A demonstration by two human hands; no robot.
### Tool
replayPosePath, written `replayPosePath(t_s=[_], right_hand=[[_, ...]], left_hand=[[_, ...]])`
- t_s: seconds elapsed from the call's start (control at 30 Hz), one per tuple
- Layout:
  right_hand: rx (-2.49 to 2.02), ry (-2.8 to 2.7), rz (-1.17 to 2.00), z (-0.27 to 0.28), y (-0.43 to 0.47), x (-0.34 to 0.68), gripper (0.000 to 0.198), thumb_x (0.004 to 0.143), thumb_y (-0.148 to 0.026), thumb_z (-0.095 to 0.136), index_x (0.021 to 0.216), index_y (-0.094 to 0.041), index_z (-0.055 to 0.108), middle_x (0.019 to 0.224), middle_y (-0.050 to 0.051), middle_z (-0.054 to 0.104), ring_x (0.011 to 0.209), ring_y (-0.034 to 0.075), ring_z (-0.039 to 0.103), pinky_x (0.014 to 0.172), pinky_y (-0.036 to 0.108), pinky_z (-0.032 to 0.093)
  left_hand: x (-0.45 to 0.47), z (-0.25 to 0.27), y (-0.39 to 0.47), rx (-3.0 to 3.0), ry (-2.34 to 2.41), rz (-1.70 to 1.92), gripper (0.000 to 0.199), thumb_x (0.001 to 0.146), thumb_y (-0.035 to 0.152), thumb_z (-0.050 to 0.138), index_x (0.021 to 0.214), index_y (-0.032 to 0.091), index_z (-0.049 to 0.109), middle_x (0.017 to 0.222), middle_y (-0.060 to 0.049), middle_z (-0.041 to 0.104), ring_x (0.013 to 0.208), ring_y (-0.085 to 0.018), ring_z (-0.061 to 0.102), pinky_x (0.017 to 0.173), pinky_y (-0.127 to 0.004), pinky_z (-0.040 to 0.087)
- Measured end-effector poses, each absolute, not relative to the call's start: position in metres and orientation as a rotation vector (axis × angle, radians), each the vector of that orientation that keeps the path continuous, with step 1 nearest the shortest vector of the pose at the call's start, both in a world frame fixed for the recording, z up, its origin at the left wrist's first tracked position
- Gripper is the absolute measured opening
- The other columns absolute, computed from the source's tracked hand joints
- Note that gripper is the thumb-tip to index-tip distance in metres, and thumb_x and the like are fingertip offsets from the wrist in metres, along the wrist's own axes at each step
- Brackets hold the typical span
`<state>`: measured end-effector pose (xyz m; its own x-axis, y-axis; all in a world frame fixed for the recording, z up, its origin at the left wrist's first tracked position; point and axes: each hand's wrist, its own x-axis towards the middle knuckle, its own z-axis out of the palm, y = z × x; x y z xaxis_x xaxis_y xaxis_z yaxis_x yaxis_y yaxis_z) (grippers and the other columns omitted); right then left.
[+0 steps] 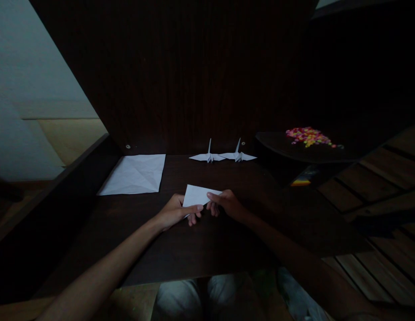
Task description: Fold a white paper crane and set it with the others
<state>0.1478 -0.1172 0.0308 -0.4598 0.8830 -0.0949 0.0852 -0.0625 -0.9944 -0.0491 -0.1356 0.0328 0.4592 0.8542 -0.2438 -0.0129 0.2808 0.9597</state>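
Observation:
A folded piece of white paper [195, 195], roughly triangular, is held between both hands above the dark desk. My left hand [178, 210] pinches its lower left edge, thumb on top and fingers underneath. At the right corner my right hand [223, 203] grips it the same way, thumb over the paper and fingers curled below. Two white origami cranes [210, 157] stand side by side beyond the hands, their wings meeting. To the left lies a creased white paper sheet [135, 174], spread flat.
The dark wooden desk [180, 254] has an upright back panel [180, 89] and a raised left side [53, 196]. On a rounded shelf [277, 145] at right sits a pile of small pink, yellow and orange pieces [307, 136]. Wooden slats [391, 187] show farther right.

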Motion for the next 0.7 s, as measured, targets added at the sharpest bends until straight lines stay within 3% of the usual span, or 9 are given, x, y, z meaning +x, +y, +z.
replayPosePath(t_s=[0.7], right_hand=[[-1.093, -1.475, 1.531, 0.029, -0.104, 0.153, 0.063, 0.069, -0.072, 0.057, 0.056, -0.011, 0.067, 0.043, 0.004, 0.058, 0.036, 0.01, 0.048, 0.04, 0.022, 0.036]], left_hand=[[-0.059, 0.035, -0.125, 1.125, 0.983, 0.808, 0.037, 0.061, 0.039, 0.083, 0.074, 0.007, 0.069, 0.072, -0.01, 0.073, 0.053, -0.016, 0.067, 0.048, -0.024, 0.055]])
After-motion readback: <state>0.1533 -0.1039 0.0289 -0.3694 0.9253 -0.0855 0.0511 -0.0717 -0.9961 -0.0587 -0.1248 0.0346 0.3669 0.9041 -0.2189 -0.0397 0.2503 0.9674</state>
